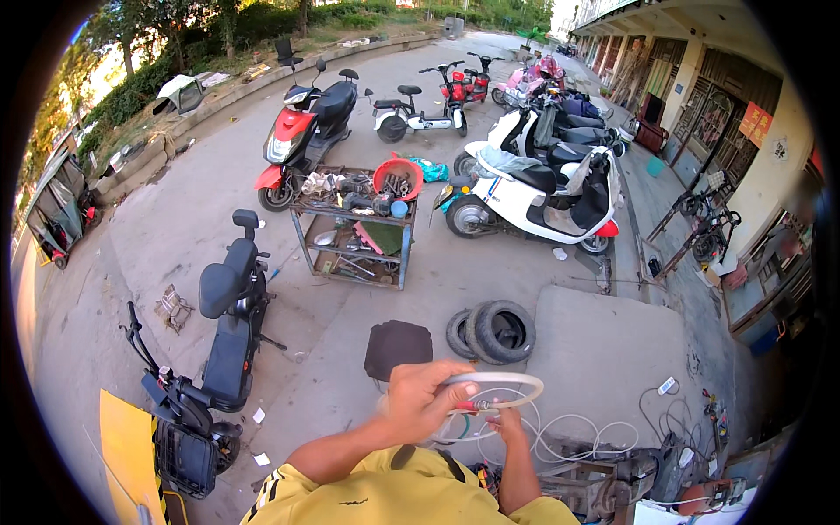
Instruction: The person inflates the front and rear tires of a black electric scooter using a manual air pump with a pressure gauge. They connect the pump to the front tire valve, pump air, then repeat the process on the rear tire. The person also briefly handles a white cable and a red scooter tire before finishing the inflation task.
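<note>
A pale translucent hose [533,381] loops in front of my body. My left hand [420,399] is closed around it, thumb pressing on the near side. A red fitting [471,406] with a metal end sits on the hose between my two hands. My right hand [507,423] is lower and to the right, its fingers closed on the hose by the fitting, partly hidden by my wrist. Thinner hose coils [604,440] trail to the right along the ground.
A dark stool [398,350] and several tires [505,331] lie just ahead. Beyond is a metal cart [350,210] with tools and a red basin [398,178]. A black electric scooter [229,324] stands left, a white scooter [534,192] ahead right. Cables [678,420] lie at right.
</note>
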### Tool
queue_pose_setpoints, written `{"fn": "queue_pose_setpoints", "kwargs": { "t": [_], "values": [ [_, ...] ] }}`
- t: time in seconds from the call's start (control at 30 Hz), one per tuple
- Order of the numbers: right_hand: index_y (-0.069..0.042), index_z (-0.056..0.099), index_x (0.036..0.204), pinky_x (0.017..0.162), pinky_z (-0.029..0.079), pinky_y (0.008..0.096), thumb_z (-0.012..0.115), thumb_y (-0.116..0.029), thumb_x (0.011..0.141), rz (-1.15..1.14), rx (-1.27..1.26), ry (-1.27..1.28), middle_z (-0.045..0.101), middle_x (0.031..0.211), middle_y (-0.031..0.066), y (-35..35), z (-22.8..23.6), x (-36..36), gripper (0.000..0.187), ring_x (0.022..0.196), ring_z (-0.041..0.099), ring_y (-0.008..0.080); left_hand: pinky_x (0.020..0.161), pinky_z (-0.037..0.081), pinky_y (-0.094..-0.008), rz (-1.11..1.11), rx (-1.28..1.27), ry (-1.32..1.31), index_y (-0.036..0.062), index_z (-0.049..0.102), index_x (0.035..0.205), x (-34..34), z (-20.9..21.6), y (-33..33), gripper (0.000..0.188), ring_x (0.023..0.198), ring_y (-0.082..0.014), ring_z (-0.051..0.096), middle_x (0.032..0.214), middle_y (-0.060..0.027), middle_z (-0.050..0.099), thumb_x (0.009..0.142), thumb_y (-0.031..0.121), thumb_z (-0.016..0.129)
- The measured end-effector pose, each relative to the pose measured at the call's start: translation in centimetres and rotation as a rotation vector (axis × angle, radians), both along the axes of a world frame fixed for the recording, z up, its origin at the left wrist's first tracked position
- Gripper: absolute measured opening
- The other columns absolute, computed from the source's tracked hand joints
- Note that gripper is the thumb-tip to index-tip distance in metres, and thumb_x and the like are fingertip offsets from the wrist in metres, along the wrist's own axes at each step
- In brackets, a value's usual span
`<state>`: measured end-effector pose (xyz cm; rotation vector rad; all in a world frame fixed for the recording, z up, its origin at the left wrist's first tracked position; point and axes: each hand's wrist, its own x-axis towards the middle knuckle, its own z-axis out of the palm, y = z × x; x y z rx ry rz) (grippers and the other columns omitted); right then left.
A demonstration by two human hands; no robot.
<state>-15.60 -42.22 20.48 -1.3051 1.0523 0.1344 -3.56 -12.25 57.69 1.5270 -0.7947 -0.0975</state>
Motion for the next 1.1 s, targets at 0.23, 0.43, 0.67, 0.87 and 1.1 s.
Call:
{"fn": "queue_pose_setpoints", "kwargs": {
  "t": [0.23, 0.43, 0.67, 0.87, 1.1],
  "values": [
    [-0.002, 0.041, 0.146, 0.055, 0.056, 0.0353, 0.071, -0.021, 0.092, -0.146, -0.026, -0.06, 0.063, 0.119, 0.0165, -1.5, 0.3, -3.8, 0.065, 0.071, 0.072, 0.0261, 0.056, 0.044, -0.0246, 0.143, 0.019, 0.021, 0.0023, 0.072, 0.104, -1.5, -1.2, -1.9, 0.016, 0.059, -0.0074, 0.054, 0.07, -0.0036, 0.065, 0.094, 0.014, 0.073],
    [-0.002, 0.058, 0.132, 0.055, 0.056, 0.0356, 0.073, -0.022, 0.09, 0.071, -0.19, 0.139, 0.07, 0.108, 0.0168, -7.9, -1.4, -9.1, 0.049, 0.074, 0.072, 0.0224, 0.063, 0.042, -0.0202, 0.147, -0.191, 0.228, -0.0005, 0.071, 0.103, -3.0, -1.3, -4.3, 0.014, 0.073, -0.0033, 0.052, 0.082, 0.0025, 0.065, 0.095, 0.011, 0.072],
    [-0.001, 0.043, 0.148, 0.086, 0.055, 0.0486, 0.064, -0.047, 0.096, 0.061, -0.054, -0.014, 0.066, 0.124, 0.0234, -9.1, 0.7, -11.9, 0.073, 0.11, 0.067, 0.0373, 0.064, 0.042, -0.0207, 0.093, -0.238, 0.201, -0.0025, 0.07, 0.1, -4.9, -0.6, -7.4, 0.011, 0.074, -0.0048, 0.052, 0.085, 0.0013, 0.065, 0.095, 0.007, 0.071],
    [0.001, 0.01, 0.16, 0.104, 0.047, 0.0557, 0.057, -0.065, 0.096, -0.551, 0.777, -0.386, 0.042, 0.153, 0.0266, -9.9, -2.5, -9.0, 0.103, 0.129, 0.055, 0.0444, 0.06, 0.042, -0.0226, -0.081, -0.155, 0.071, -0.0026, 0.07, 0.099, -6.5, -1.1, -8.5, 0.011, 0.069, -0.0062, 0.055, 0.083, -0.0037, 0.069, 0.09, 0.002, 0.073],
    [0.0, 0.043, 0.138, 0.091, 0.054, 0.051, 0.057, -0.053, 0.1, -0.915, 0.834, -0.288, 0.06, 0.125, 0.0205, -8.9, -2.3, -4.8, 0.066, 0.105, 0.065, 0.038, 0.061, 0.043, -0.0237, -0.079, -0.179, 0.192, -0.0048, 0.07, 0.097, -8.2, 1.0, -7.0, 0.015, 0.07, -0.0079, 0.057, 0.084, -0.0059, 0.069, 0.088, 0.006, 0.075]
  ]
}}
